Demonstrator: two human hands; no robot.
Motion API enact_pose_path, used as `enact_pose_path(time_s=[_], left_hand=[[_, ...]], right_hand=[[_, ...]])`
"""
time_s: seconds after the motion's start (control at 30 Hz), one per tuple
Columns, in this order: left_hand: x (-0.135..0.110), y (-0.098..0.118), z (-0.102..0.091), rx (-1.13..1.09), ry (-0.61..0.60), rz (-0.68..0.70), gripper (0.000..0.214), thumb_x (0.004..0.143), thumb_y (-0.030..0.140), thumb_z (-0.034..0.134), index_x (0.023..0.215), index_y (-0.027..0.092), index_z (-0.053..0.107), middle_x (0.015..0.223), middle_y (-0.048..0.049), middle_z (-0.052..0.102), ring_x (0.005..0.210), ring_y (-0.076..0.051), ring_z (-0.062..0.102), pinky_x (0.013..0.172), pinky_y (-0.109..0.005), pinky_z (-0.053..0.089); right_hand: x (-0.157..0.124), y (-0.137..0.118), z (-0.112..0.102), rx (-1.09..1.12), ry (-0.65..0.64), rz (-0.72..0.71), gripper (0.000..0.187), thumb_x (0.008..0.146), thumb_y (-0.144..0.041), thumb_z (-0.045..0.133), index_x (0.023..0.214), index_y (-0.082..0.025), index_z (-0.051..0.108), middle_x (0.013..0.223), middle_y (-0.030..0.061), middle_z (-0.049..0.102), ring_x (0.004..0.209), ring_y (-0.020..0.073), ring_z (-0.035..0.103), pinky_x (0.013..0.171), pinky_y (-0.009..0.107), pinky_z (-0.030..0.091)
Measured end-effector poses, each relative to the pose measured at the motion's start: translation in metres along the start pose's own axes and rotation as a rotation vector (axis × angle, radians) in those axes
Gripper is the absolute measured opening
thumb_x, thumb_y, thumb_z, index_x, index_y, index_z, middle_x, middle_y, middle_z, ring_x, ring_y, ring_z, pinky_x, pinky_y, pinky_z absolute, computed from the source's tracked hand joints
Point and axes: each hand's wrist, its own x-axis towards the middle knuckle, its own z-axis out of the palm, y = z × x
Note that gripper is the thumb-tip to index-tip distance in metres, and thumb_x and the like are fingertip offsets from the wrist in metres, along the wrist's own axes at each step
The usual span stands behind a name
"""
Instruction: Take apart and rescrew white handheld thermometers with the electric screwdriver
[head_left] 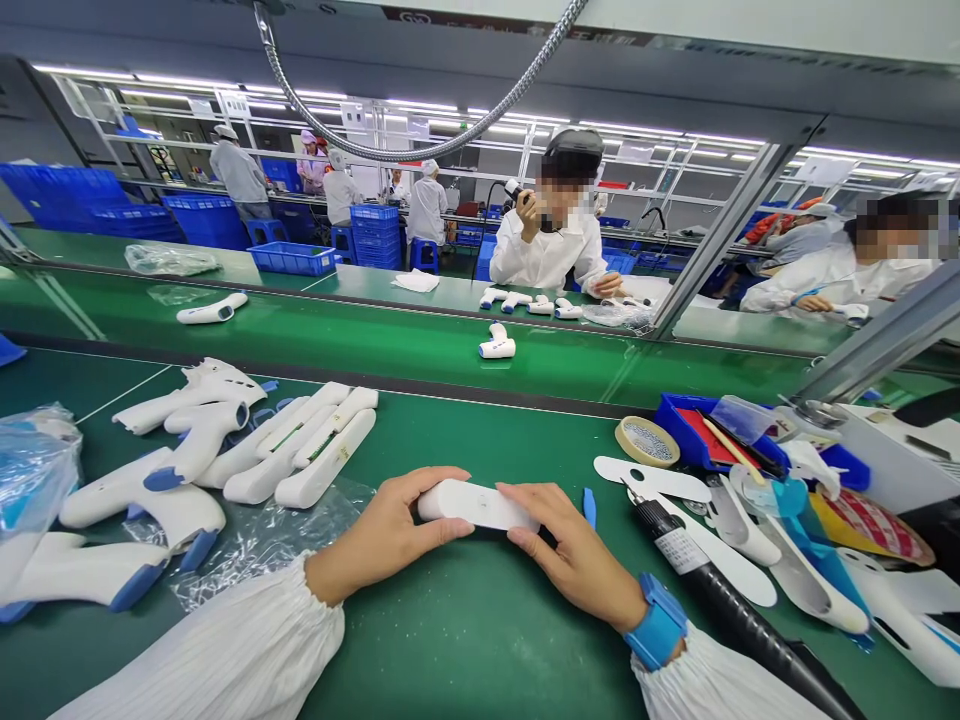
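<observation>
Between my left hand [394, 530] and my right hand [574, 550] is a long white plastic housing [476, 503] with rounded ends, held level just above the green bench. The fingers and thumb of each hand close around one end of it. A small round mark shows on its upper face. Left of my hands lie several similar long white housings [324, 450], some with green circuit boards showing. To the right, an electric screwdriver [679, 545] with a black body points toward the back of the bench, near flat white plastic pieces [652, 480] and a small blue part [589, 507].
White and blue thermometer-gun-shaped devices [150, 500] lie on plastic film at left. A screw dish [647, 441], a blue bin [690, 435] and white shells [814, 565] fill the right. Behind runs a green conveyor [375, 345]; a co-worker [555, 240] sits beyond it.
</observation>
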Motion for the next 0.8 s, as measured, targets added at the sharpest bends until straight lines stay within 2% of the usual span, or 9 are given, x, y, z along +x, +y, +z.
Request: enact_pose_path(time_s=[0.23, 0.4, 0.57, 0.7, 0.8], left_hand=[[-0.005, 0.006, -0.006, 0.308, 0.041, 0.190, 0.037, 0.082, 0.044, 0.047, 0.111, 0.020, 0.049, 0.109, -0.0058, 0.057, 0.094, -0.019, 0.054, 0.078, -0.027, 0.043], [-0.011, 0.011, -0.007, 0.400, 0.080, 0.203, 0.033, 0.084, 0.045, 0.042, 0.105, 0.019, 0.047, 0.095, -0.0042, 0.059, 0.081, -0.017, 0.055, 0.071, -0.027, 0.042], [-0.016, 0.020, -0.001, 0.347, 0.185, 0.160, 0.028, 0.085, 0.043, 0.041, 0.099, 0.019, 0.048, 0.076, 0.0004, 0.055, 0.067, -0.015, 0.051, 0.061, -0.026, 0.040], [-0.015, 0.025, 0.000, 0.216, 0.284, 0.102, 0.027, 0.084, 0.044, 0.043, 0.095, 0.020, 0.048, 0.066, 0.0036, 0.050, 0.059, -0.013, 0.047, 0.056, -0.024, 0.038], [-0.014, 0.027, -0.003, 0.068, 0.276, 0.117, 0.038, 0.077, 0.045, 0.054, 0.106, 0.021, 0.046, 0.075, 0.0018, 0.053, 0.062, -0.013, 0.048, 0.056, -0.024, 0.040]], right_hand=[[0.004, -0.010, 0.005, 0.055, -0.042, -0.011, 0.038, 0.089, -0.031, 0.046, 0.127, -0.025, 0.044, 0.116, 0.0057, 0.057, 0.102, 0.0180, 0.052, 0.087, 0.034, 0.046], [0.006, -0.015, 0.011, 0.081, -0.041, -0.039, 0.038, 0.090, -0.031, 0.042, 0.129, -0.026, 0.042, 0.114, 0.0064, 0.058, 0.100, 0.0186, 0.054, 0.086, 0.035, 0.046], [0.007, -0.014, 0.017, 0.100, -0.023, -0.088, 0.041, 0.091, -0.031, 0.041, 0.132, -0.026, 0.038, 0.118, 0.0069, 0.056, 0.103, 0.0192, 0.052, 0.090, 0.035, 0.043], [0.010, -0.014, 0.024, 0.159, 0.025, -0.085, 0.044, 0.089, -0.030, 0.044, 0.132, -0.025, 0.037, 0.120, 0.0079, 0.053, 0.105, 0.0206, 0.050, 0.092, 0.036, 0.041], [0.016, -0.017, 0.027, 0.294, 0.050, -0.041, 0.040, 0.090, -0.031, 0.042, 0.129, -0.024, 0.041, 0.119, 0.0083, 0.053, 0.108, 0.0212, 0.049, 0.094, 0.037, 0.038]])
